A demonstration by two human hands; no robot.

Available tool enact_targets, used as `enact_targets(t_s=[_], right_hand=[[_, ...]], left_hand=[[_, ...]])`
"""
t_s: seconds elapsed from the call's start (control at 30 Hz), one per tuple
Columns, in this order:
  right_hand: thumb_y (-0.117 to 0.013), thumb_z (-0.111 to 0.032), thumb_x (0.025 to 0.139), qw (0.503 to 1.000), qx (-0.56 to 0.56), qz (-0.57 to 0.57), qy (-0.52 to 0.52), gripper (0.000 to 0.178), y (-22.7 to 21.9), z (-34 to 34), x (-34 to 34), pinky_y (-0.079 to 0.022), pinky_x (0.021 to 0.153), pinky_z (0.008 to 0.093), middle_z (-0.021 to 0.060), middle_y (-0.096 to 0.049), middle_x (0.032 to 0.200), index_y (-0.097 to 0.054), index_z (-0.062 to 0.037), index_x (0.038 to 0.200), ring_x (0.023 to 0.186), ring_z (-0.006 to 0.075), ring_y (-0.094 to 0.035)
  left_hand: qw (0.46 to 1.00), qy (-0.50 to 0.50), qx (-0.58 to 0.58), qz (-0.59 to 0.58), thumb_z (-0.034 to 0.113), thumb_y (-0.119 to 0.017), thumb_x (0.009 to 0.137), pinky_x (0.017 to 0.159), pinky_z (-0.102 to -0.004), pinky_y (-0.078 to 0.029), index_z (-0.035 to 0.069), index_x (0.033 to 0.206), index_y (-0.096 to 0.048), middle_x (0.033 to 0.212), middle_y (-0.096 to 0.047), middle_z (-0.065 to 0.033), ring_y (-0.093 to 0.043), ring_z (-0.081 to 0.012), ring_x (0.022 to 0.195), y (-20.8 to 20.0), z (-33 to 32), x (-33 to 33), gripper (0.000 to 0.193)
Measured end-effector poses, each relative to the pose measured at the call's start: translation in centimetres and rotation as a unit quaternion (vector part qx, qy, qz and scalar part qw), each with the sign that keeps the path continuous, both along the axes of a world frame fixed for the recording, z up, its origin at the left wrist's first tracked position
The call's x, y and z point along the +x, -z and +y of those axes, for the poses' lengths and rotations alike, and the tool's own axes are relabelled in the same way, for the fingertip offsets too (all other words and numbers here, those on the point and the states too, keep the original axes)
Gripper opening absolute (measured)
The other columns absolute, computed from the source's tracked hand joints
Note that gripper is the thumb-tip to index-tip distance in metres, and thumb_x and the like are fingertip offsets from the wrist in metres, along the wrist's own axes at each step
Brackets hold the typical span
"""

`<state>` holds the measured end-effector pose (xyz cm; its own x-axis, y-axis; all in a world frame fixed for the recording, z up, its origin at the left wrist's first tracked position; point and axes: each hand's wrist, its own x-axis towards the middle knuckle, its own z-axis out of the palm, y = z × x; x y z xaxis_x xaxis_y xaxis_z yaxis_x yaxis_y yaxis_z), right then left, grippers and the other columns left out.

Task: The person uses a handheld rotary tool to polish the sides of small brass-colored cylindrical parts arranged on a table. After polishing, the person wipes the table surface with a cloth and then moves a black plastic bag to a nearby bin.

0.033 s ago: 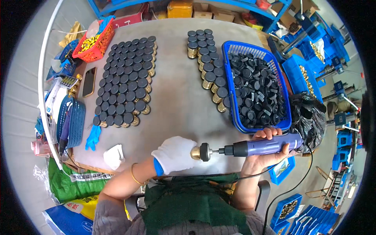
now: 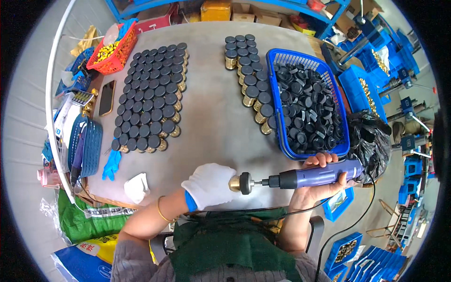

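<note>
My left hand (image 2: 210, 186), in a white glove, is closed around a brass fitting with a black cap (image 2: 245, 183) near the table's front edge. My right hand (image 2: 324, 181), bare, grips a purple electric screwdriver (image 2: 315, 175) held level. Its bit points left and meets the middle of the black cap. To the left stands a large block of black-capped brass fittings (image 2: 149, 96) in tight rows. A smaller group of the same fittings (image 2: 250, 80) stands beside a blue basket (image 2: 348, 136) full of loose black caps (image 2: 305, 108).
A phone (image 2: 107, 98), a blue glove (image 2: 112, 165) and a white cloth (image 2: 136, 188) lie at the table's left. Behind them are a red basket (image 2: 112, 65) and a dark blue basket (image 2: 95, 152). A black plastic bag (image 2: 371, 141) sits at right; the tool's cord (image 2: 364, 215) hangs down.
</note>
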<state>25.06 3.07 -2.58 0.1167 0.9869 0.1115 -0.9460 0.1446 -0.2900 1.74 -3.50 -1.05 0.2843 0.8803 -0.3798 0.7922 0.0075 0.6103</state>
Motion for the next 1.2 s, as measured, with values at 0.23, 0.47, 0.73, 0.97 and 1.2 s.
enact_targets(t_s=[0.23, 0.47, 0.73, 0.97, 1.2], right_hand=[[-0.062, -0.035, 0.076, 0.999, -0.006, -0.033, 0.014, 0.041, 0.2, -0.4, -1.2, -0.047, 0.07, 0.0329, 0.0085, -0.054, 0.091, -0.049, -0.0047, 0.1, 0.078, 0.0196, -0.052], [-0.065, -0.033, 0.076, 1.0, 0.016, -0.009, 0.015, 0.044, -0.5, 0.0, -0.1, -0.047, 0.068, 0.0301, 0.0091, -0.055, 0.103, -0.046, -0.0071, 0.107, 0.083, 0.0199, -0.052], [-0.064, -0.032, 0.077, 1.0, -0.015, -0.003, 0.006, 0.048, -0.1, -0.3, -1.0, -0.047, 0.068, 0.0305, 0.0102, -0.054, 0.105, -0.045, -0.0058, 0.112, 0.083, 0.0207, -0.052], [-0.064, -0.032, 0.077, 1.0, -0.016, 0.014, 0.012, 0.048, -0.2, -0.2, -0.3, -0.047, 0.067, 0.0309, 0.0104, -0.054, 0.105, -0.045, -0.0054, 0.112, 0.081, 0.0202, -0.052], [-0.065, -0.032, 0.078, 0.999, -0.008, -0.002, 0.039, 0.048, -1.4, -0.9, 0.3, -0.046, 0.066, 0.0306, 0.0103, -0.055, 0.103, -0.045, -0.004, 0.112, 0.08, 0.0198, -0.052]], left_hand=[[0.999, -0.043, 0.008, 0.019, 0.047, -0.064, 0.07, 0.066, -0.0442, -0.049, 0.008, 0.077, -0.064, 0.073, -0.063, -0.016, -0.062, -0.0354, 0.071, 1.0, -0.3, -0.1, 0.039], [0.978, -0.175, 0.105, -0.05, 0.044, -0.074, 0.066, 0.069, -0.0381, -0.049, 0.009, 0.088, -0.06, 0.083, -0.064, -0.0129, -0.062, -0.0306, 0.076, -0.5, -1.0, -4.1, 0.044], [0.906, -0.141, 0.263, 0.298, 0.02, -0.069, 0.072, 0.063, -0.0382, -0.047, 0.012, 0.087, -0.061, 0.087, -0.051, -0.0091, -0.056, -0.0272, 0.077, 1.0, -1.5, -10.0, 0.019], [0.923, -0.107, 0.348, 0.122, 0.02, -0.062, 0.077, 0.066, -0.0392, -0.048, 0.014, 0.102, -0.061, 0.087, -0.054, -0.0104, -0.057, -0.0287, 0.08, -0.1, 4.0, -5.9, 0.026], [0.929, -0.08, 0.332, 0.138, 0.031, -0.059, 0.08, 0.071, -0.0424, -0.049, 0.013, 0.111, -0.052, 0.092, -0.057, -0.0128, -0.059, -0.0318, 0.082, 1.5, 15.1, -0.9, 0.037]])
